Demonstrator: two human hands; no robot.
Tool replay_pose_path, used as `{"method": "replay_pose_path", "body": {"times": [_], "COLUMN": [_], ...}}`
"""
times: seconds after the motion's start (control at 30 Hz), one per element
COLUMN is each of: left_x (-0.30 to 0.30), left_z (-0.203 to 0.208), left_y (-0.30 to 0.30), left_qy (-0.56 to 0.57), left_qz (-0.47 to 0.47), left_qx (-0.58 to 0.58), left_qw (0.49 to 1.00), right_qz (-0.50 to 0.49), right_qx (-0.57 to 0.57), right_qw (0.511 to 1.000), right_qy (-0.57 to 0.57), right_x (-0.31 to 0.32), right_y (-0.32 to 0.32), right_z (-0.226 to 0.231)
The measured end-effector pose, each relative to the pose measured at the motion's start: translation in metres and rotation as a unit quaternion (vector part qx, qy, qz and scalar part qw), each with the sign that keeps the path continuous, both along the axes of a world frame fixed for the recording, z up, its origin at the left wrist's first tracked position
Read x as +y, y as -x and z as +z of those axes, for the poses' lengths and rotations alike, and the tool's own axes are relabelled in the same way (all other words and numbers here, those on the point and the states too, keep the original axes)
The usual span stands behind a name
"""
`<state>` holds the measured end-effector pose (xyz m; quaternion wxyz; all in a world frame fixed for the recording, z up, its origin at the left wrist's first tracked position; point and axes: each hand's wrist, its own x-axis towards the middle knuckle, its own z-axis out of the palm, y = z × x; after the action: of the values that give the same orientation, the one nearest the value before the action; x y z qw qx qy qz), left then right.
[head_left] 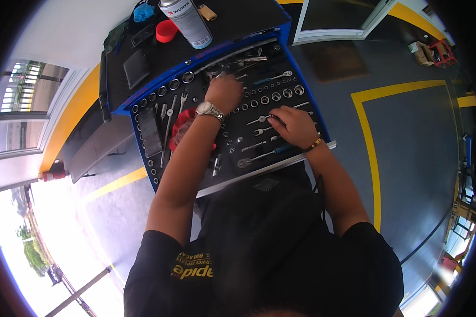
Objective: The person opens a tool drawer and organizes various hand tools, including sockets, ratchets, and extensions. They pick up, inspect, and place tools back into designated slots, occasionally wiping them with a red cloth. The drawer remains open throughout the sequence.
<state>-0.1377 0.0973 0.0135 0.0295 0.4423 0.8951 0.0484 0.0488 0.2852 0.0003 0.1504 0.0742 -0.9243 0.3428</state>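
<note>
tight quarters in the blue metal tool drawer with its black lining point(232, 171)! the danger, as i judge it: the left forearm lies right over the crumpled red cloth point(185, 117), so a sleeve-less sweep could drag that fabric and knock loose pieces aside. between the hands sits a row of round silver sockets point(265, 100); a careless knuckle might roll one from its place. on top, far left, the tall white-and-grey spray can point(186, 24) could topple if the cabinet were jolted.

now the hands! the left hand point(225, 95) is blurred at the far middle, fingers pointing down, beside shiny metal pieces; how open it is, or what it grips, i cannot tell. the right hand point(292, 128), nearer and to the right, has loosely bent fingers, their tips at the slim silver metal tool with a round head point(262, 119); touching or clamped, can't tell. that tool lies right of centre.
</note>
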Motion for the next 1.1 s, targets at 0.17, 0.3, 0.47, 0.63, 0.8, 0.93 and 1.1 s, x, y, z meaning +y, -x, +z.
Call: {"method": "replay_pose_path", "body": {"times": [0.17,0.3,0.47,0.63,0.8,0.93,1.1], "left_x": [0.007,0.015,0.031,0.031,-0.001,-0.051,-0.081], "left_z": [0.002,-0.008,-0.010,0.008,-0.001,0.004,-0.010], "left_y": [-0.010,-0.014,-0.038,-0.059,-0.065,-0.091,-0.114], "left_qy": [-0.051,-0.062,-0.035,0.035,-0.071,-0.267,-0.372], "left_qz": [0.047,0.073,0.110,0.108,0.093,0.066,0.120], "left_qx": [-0.013,-0.047,-0.058,-0.041,-0.047,-0.089,-0.324], "left_qw": [0.998,0.994,0.992,0.993,0.992,0.957,0.861], "right_qz": [0.004,0.013,0.021,0.020,0.011,0.053,0.110], "right_qx": [0.000,-0.013,-0.043,0.066,-0.013,0.014,-0.026], "right_qw": [1.000,1.000,0.998,0.997,0.999,0.998,0.991], "right_qy": [0.006,0.012,-0.047,0.040,0.043,-0.010,-0.076], "right_x": [-0.003,-0.005,-0.014,-0.018,-0.027,-0.047,-0.058], "right_y": [0.000,-0.004,-0.005,0.007,0.027,0.027,0.022], "right_z": [0.011,0.011,0.018,0.023,0.025,0.010,0.013]}}
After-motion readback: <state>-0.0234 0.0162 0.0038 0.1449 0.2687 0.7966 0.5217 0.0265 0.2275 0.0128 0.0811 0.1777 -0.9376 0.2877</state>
